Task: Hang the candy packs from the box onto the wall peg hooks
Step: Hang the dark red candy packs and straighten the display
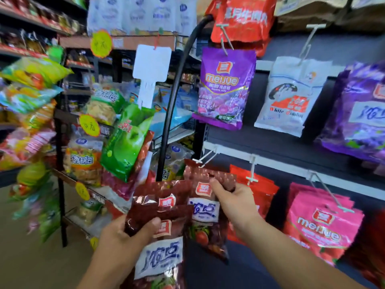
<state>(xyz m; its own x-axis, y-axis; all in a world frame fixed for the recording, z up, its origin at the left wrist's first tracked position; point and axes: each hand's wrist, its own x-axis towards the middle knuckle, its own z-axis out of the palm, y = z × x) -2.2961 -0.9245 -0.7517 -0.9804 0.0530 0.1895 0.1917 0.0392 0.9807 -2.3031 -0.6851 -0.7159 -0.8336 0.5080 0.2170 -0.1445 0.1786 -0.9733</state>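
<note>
My left hand grips a small stack of dark red candy packs by their top left corner, low in the centre. My right hand pinches the top edge of another dark red candy pack and holds it up just below a white wall peg hook. The pack's top edge sits close under the hook's tip. The box is out of view.
The dark wall panel holds more pegs with a purple pack, a white pack, red packs and pink packs. A black curved rack frame and snack shelves stand at the left.
</note>
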